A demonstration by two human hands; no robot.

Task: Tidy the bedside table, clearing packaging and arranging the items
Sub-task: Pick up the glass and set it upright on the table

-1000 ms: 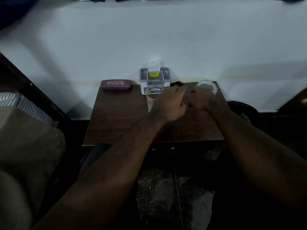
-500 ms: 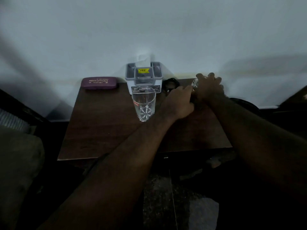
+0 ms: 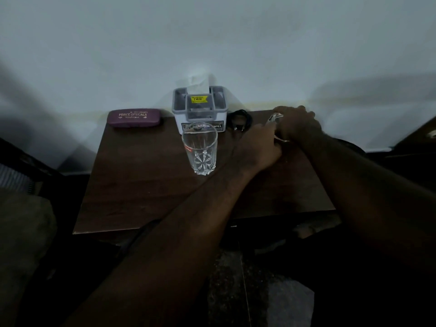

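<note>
On the dark wooden bedside table, my right hand lies over a clear glass ashtray at the back right corner, fingers curled round its far rim. My left hand is right beside it, knuckles up, with fingers against the ashtray's near rim; its grip is hidden. An empty cut-glass tumbler stands upright mid-table, left of my left wrist. Behind it sits a grey and white tissue box with a yellow price sticker. A purple spectacle case lies at the back left.
A black coiled cord lies between the tissue box and my hands. The table stands against a white wall. Bedding is on the left, and dark floor lies below the table's front edge.
My right hand has moved to the back right and settled over the ashtray. My left hand followed it to the right, away from the tumbler. The view has shifted right.
</note>
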